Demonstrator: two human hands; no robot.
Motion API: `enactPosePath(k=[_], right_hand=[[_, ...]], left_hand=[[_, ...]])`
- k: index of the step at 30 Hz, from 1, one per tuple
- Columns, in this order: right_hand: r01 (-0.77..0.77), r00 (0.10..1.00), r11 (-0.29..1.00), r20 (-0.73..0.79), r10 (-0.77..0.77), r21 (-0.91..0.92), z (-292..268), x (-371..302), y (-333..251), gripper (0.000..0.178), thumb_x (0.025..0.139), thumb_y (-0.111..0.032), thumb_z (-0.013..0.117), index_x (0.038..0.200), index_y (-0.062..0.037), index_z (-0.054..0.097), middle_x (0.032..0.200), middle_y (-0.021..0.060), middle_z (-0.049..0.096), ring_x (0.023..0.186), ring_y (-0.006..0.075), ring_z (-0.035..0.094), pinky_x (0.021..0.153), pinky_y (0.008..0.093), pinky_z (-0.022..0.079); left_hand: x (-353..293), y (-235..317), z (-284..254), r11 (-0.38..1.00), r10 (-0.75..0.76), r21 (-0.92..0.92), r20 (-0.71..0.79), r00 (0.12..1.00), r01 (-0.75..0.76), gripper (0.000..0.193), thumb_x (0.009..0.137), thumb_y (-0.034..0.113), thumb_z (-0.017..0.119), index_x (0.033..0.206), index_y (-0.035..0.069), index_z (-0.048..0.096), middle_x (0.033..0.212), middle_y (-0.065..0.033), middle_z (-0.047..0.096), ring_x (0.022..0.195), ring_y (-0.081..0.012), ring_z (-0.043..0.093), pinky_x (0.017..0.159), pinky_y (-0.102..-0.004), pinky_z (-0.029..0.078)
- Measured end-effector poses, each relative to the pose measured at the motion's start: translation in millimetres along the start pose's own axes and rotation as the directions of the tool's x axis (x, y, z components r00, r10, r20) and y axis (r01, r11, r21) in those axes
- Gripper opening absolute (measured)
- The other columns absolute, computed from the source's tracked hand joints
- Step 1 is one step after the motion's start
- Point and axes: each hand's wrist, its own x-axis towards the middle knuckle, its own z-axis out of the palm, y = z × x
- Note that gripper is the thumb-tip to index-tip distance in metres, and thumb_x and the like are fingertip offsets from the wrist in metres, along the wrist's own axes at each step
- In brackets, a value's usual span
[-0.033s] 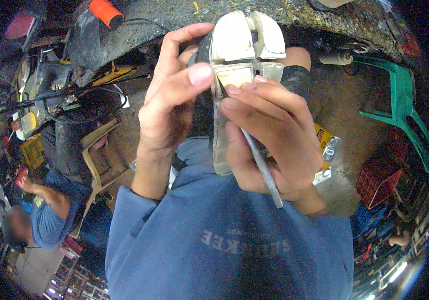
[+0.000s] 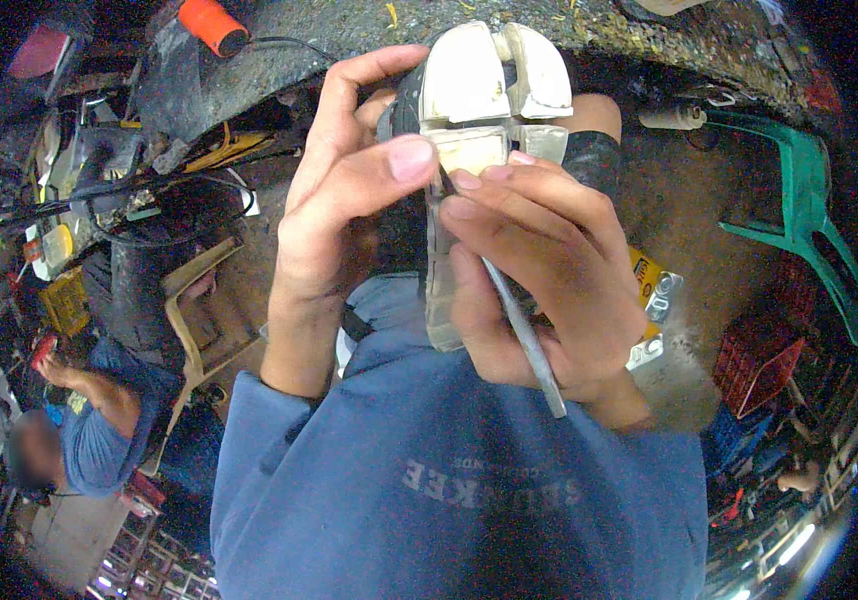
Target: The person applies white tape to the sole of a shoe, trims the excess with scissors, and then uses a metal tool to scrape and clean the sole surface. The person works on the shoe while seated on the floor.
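A shoe [image 2: 470, 73] is held sole up in front of my chest, its pale sole split into separate pads by dark grooves. My left hand [image 2: 354, 165] grips the shoe's left side, the thumb pressed at the sole's edge by a groove. In my right hand [image 2: 559, 260] is a thin metal blade [image 2: 524, 335] held like a pen. Its dark tip meets the sole edge just beside my left thumb, and the grey tail end slants down toward my shirt. My right fingertips rest against a yellowish pad. Part of the shoe is hidden behind my right hand.
A rough dark work surface [image 2: 279, 75] with an orange cylinder [image 2: 212, 26] on a cord lies ahead. At right are a green plastic chair [image 2: 799, 185] and a red crate [image 2: 757, 375]. To the left stand a beige chair frame [image 2: 189, 330] and a seated person [image 2: 104, 420] in blue.
My left thumb has slid slightly right along the sole edge toward the blade tip, and my left wrist has shifted a little. The shoe and right hand hold nearly still.
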Motion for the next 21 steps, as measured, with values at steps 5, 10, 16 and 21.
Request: enactPosePath(k=[5,10,16,21], right_hand=[[0.037,0.999,0.999,-0.03,-0.037,0.0,5,1,0,0.038,0.073,0.009,0.077,0.11,0.001,0.076,0.106,0.0155,0.077,0.1,0.0335,0.073,0.094,0.0445,0.06],[0.052,0.999,0.999,-0.014,-0.052,0.003,4,1,1,0.038,0.073,0.009,0.077,0.111,0.0007,0.076,0.104,0.0146,0.077,0.1,0.0329,0.073,0.095,0.044,0.06],[0.061,0.998,0.998,0.006,-0.061,-0.003,3,-1,1,0.038,0.074,0.009,0.076,0.112,0.0016,0.075,0.106,0.0145,0.077,0.1,0.0321,0.072,0.096,0.0447,0.06],[0.077,0.997,0.997,0.012,-0.077,0.009,3,-1,2,0.038,0.075,0.009,0.075,0.113,0.0022,0.074,0.106,0.0149,0.076,0.102,0.0314,0.072,0.096,0.0451,0.06]], left_hand=[[-2,11,3,0.95,0.075,0.304,0.021,0.997,-0.078,0.07,0.088,0.012,0.076,0.146,0.0,0.039,0.126,-0.0172,0.061,0.119,-0.0217,0.059,0.1,-0.0349,0.049],[2,19,-2,0.923,0.002,0.385,0.029,1.0,-0.013,0.066,0.09,0.011,0.076,0.144,0.0,0.038,0.118,-0.0163,0.065,0.108,-0.02,0.064,0.092,-0.033,0.053],[1,18,-1,0.93,-0.027,0.365,-0.008,1.0,0.028,0.062,0.091,0.012,0.076,0.141,0.0,0.042,0.115,-0.0148,0.066,0.106,-0.0189,0.065,0.093,-0.0329,0.052],[2,18,-1,0.94,-0.043,0.337,-0.042,0.998,0.054,0.06,0.089,0.012,0.077,0.139,0.0,0.047,0.113,-0.0132,0.067,0.105,-0.0189,0.065,0.095,-0.0331,0.051]])
